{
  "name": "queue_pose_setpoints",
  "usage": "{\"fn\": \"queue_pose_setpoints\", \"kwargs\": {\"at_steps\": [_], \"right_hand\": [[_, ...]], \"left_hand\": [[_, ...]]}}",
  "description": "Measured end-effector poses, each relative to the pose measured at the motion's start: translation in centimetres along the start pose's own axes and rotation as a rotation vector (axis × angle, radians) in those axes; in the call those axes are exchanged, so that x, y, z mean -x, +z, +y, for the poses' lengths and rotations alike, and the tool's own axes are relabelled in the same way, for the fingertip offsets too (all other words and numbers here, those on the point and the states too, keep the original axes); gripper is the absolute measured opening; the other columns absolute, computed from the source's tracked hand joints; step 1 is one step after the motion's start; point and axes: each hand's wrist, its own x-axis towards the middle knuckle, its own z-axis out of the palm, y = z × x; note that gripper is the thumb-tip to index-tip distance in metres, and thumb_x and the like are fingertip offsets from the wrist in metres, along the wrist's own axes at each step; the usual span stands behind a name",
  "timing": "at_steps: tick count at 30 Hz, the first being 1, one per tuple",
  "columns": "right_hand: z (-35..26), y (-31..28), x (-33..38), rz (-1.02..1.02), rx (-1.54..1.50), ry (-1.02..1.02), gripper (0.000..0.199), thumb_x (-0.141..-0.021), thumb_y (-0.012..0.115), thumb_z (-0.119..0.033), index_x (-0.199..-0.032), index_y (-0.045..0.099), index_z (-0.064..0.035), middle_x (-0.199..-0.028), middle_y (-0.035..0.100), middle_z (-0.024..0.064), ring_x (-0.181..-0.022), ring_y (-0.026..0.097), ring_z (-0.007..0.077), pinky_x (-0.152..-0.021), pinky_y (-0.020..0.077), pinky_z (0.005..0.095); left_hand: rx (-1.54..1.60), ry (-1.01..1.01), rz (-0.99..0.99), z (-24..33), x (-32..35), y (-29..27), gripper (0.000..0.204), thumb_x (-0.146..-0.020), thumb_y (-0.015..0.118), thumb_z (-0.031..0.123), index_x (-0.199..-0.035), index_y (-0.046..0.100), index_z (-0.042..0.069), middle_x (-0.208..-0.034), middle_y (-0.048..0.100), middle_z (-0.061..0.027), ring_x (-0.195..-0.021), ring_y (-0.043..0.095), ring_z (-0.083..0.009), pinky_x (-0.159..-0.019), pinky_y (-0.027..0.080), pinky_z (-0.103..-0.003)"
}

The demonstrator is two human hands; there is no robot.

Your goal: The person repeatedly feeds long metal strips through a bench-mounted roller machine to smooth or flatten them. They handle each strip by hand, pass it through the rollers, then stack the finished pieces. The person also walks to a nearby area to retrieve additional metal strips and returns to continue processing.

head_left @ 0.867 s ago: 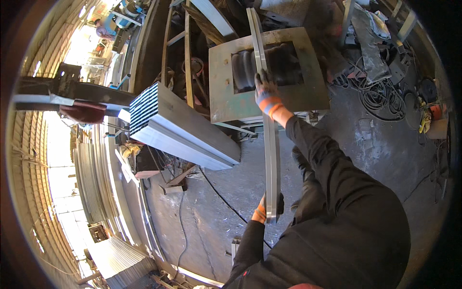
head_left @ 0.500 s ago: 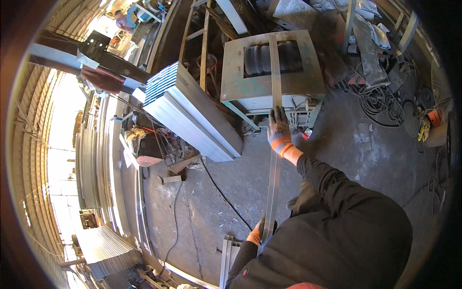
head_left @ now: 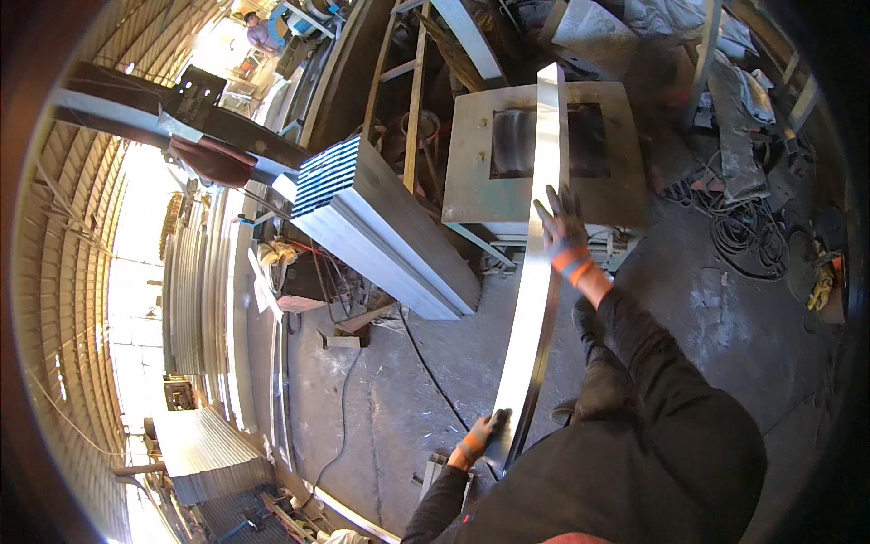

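A long, straight metal profile (head_left: 526, 308) runs from close to my body up over a grey-green machine (head_left: 471, 195), its broad face shining brightly. Dark gloves with orange cuffs cover both hands. My left hand (head_left: 485, 435) is closed around the profile's near end. Farther along, my right hand (head_left: 565, 234) rests against the profile's right edge, fingers spread and stretched out. Behind the profile, the machine's top has a rectangular opening with a dark roller (head_left: 515, 145) in it. Whether the profile touches the machine top, I cannot tell.
Left of the machine stands a tall stack of metal profiles (head_left: 399, 245). A black cable (head_left: 421, 363) crosses the concrete floor. Coiled hoses (head_left: 743, 231) lie at the right. Short profiles (head_left: 435, 471) sit beside my left forearm. Far back at upper left is another person (head_left: 263, 34).
The profile has turned about its length, showing a wide bright face instead of a narrow one. My right hand has gone from lying flat on it to its right edge, fingers spread. The view has shifted slightly.
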Motion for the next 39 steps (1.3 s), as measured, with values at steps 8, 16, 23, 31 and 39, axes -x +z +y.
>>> {"fn": "queue_pose_setpoints", "kwargs": {"at_steps": [8, 16, 23, 31, 39], "right_hand": [[18.8, 15.3, -28.0, -0.412, 0.225, -0.028, 0.05, -0.114, 0.049, -0.034, -0.155, 0.063, -0.0102, -0.154, 0.068, 0.0191, -0.138, 0.067, 0.0395, -0.118, 0.0532, 0.0471], [17.2, 16.9, -28.0, -0.289, 0.499, 0.222, 0.08, -0.111, 0.046, -0.063, -0.166, 0.05, -0.0048, -0.174, 0.049, 0.0196, -0.162, 0.042, 0.0397, -0.137, 0.0229, 0.0534], [7.0, 8.4, -14.0, -0.202, 0.409, 0.133, 0.07, -0.103, 0.06, -0.036, -0.162, 0.053, 0.0009, -0.169, 0.05, 0.0252, -0.16, 0.042, 0.0441, -0.135, 0.0231, 0.0598], [-9.2, -0.9, 6.3, -0.36, 0.265, 0.15, 0.068, -0.1, 0.063, -0.036, -0.159, 0.057, -0.0012, -0.175, 0.039, 0.0307, -0.165, 0.032, 0.0481, -0.137, 0.0161, 0.0632], [-19.3, -6.8, 19.7, -0.558, 0.222, 0.109, 0.068, -0.096, 0.066, -0.04, -0.155, 0.063, -0.0052, -0.176, 0.03, 0.0392, -0.165, 0.027, 0.0557, -0.134, 0.016, 0.0716]], "left_hand": [[-0.851, 0.42, 0.475, 27.9, -25.4, 8.7, 0.053, -0.112, 0.061, 0.055, -0.109, 0.075, 0.004, -0.098, 0.074, -0.027, -0.095, 0.073, -0.0504, -0.081, 0.058, -0.058], [-0.709, 0.445, 0.456, 31.5, -30.1, 12.0, 0.07, -0.109, 0.06, 0.065, -0.104, 0.073, -0.003, -0.105, 0.077, -0.0318, -0.105, 0.072, -0.0535, -0.091, 0.056, -0.058], [-0.628, 0.36, 0.404, 19.0, -17.7, 11.4, 0.042, -0.11, 0.066, 0.043, -0.121, 0.076, 0.003, -0.109, 0.079, -0.027, -0.105, 0.075, -0.0484, -0.09, 0.058, -0.055], [-0.575, 0.188, 0.41, -1.6, 0.6, 8.0, 0.044, -0.102, 0.076, 0.046, -0.119, 0.079, 0.005, -0.11, 0.081, -0.0239, -0.107, 0.079, -0.0443, -0.09, 0.061, -0.051], [-0.434, 0.063, 0.401, -14.8, 14.0, 6.6, 0.047, -0.099, 0.083, 0.049, -0.112, 0.081, 0.004, -0.104, 0.084, -0.0178, -0.1, 0.082, -0.0347, -0.089, 0.062, -0.044]]}}
